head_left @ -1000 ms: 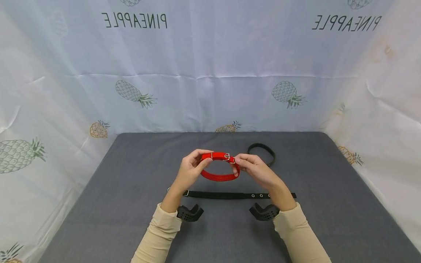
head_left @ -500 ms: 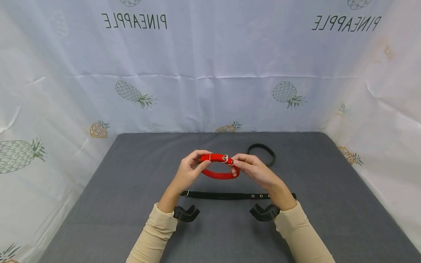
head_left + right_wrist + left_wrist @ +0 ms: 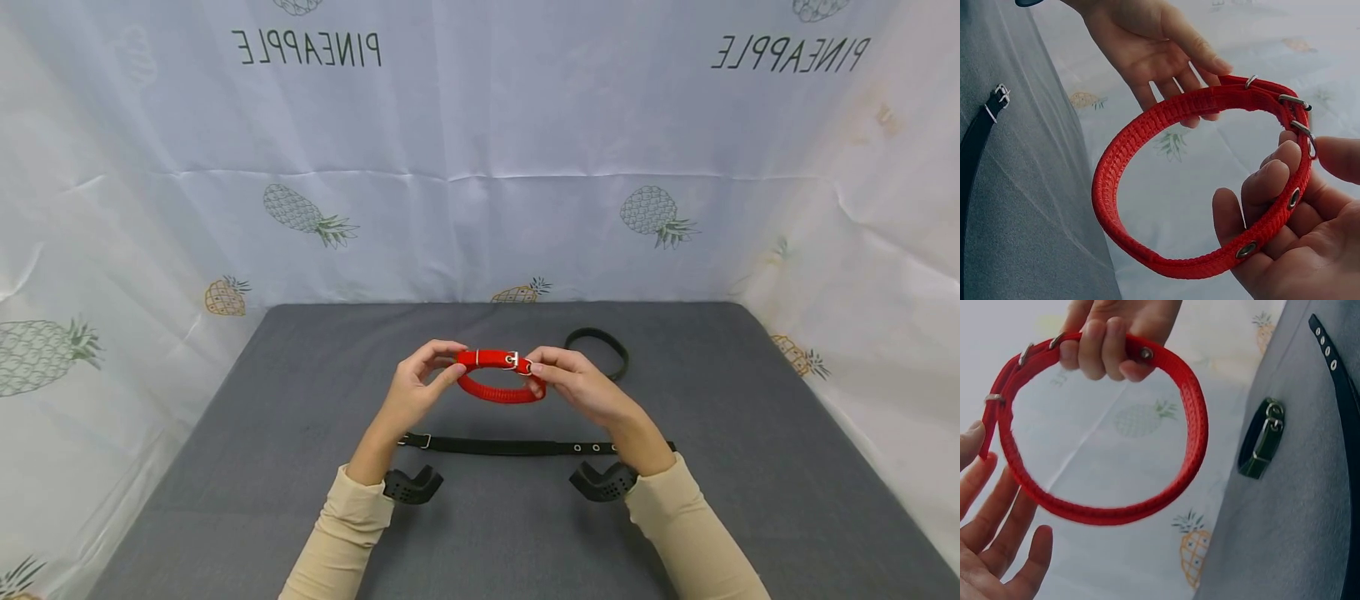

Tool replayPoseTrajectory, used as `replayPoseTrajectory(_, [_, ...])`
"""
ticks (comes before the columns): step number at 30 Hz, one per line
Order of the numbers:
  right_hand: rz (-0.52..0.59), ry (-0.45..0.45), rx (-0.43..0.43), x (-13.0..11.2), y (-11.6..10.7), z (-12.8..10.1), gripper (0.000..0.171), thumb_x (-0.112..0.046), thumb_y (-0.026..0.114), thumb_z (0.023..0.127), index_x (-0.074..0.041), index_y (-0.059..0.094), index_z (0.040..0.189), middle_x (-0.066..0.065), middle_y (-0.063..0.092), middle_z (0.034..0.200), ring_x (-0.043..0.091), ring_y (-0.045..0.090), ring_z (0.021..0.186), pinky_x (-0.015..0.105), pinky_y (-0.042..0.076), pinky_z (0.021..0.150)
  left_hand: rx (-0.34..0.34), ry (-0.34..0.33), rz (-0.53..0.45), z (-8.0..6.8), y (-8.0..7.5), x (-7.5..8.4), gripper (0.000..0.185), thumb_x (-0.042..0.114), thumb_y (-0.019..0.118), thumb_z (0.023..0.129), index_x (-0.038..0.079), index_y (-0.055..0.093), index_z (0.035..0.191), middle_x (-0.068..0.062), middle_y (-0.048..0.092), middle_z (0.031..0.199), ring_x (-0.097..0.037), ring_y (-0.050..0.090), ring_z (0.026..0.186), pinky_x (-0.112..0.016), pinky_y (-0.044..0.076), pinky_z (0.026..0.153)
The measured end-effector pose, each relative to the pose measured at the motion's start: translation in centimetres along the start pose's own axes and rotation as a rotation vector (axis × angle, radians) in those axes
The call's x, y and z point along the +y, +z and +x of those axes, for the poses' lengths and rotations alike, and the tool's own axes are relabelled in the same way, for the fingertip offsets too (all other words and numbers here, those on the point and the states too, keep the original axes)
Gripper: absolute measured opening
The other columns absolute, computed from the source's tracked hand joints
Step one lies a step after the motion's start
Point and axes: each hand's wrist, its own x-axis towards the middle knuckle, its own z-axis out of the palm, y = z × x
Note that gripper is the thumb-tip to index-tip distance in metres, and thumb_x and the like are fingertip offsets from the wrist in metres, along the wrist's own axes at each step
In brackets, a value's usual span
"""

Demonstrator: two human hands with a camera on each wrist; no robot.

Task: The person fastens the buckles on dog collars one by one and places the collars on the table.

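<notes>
A red collar, buckled into a loop, is held up over the table between both hands. My left hand pinches the strap's tail end, thumb against forefinger; its other fingers spread loosely in the left wrist view. Beside the tail sits a metal keeper loop, then the buckle. My right hand grips the other side, its thumb at the D-ring and its fingers inside the loop. Metal eyelets show along the strap by the right palm.
A black collar lies stretched out in front, partly behind the right wrist. Farther back on the grey table rests a dark green collar, buckled into a loop. A pineapple-print curtain stands behind and at both sides.
My left hand has shifted left along the collar, out to its left end. The collar's lower loop has tipped slightly upward. My right hand stays nearly in place.
</notes>
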Motion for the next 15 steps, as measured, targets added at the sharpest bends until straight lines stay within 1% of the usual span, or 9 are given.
replayPoseTrajectory(5, [-0.026, -0.003, 0.001, -0.1, -0.2, 0.1, 0.013, -0.013, 0.047, 0.101, -0.007, 0.058, 0.098, -0.006, 0.054, 0.078, 0.011, 0.049, 0.074, 0.026, 0.044, 0.077, 0.029, 0.016, 0.014, -0.2, -0.7, -0.3, 0.026, -0.002, 0.062, 0.089, -0.004, 0.061, 0.115, -0.023, 0.063, 0.112, 0.003, 0.058, 0.101, -0.018, 0.052, 0.090])
replayPoseTrajectory(7, [-0.044, -0.020, -0.003, -0.1, -0.3, 0.1, 0.013, -0.013, 0.047, 0.101, -0.005, 0.057, 0.098, -0.005, 0.054, 0.078, 0.013, 0.049, 0.074, 0.026, 0.045, 0.076, 0.037, 0.019, 0.018, -0.3, -1.0, -0.4, 0.025, -0.003, 0.062, 0.090, -0.005, 0.061, 0.114, -0.023, 0.063, 0.111, 0.004, 0.058, 0.102, -0.018, 0.051, 0.091])
replayPoseTrajectory(10, [-0.067, -0.028, 0.005, -0.1, -0.4, 0.2, 0.014, -0.013, 0.049, 0.100, -0.002, 0.057, 0.098, -0.005, 0.055, 0.078, 0.014, 0.050, 0.075, 0.026, 0.046, 0.076, 0.039, 0.003, 0.022, -0.5, -1.4, -0.6, 0.024, -0.002, 0.062, 0.090, -0.004, 0.061, 0.114, -0.024, 0.063, 0.111, 0.005, 0.058, 0.102, -0.016, 0.050, 0.092])
replayPoseTrajectory(15, [-0.136, 0.006, 0.048, -0.2, -0.3, 0.4, 0.020, -0.013, 0.051, 0.099, 0.006, 0.057, 0.103, -0.007, 0.057, 0.080, 0.013, 0.052, 0.078, 0.025, 0.048, 0.078, 0.032, -0.031, 0.039, -0.9, -1.8, -0.8, 0.024, -0.001, 0.061, 0.091, -0.005, 0.061, 0.114, -0.024, 0.063, 0.111, 0.006, 0.059, 0.102, -0.018, 0.050, 0.092])
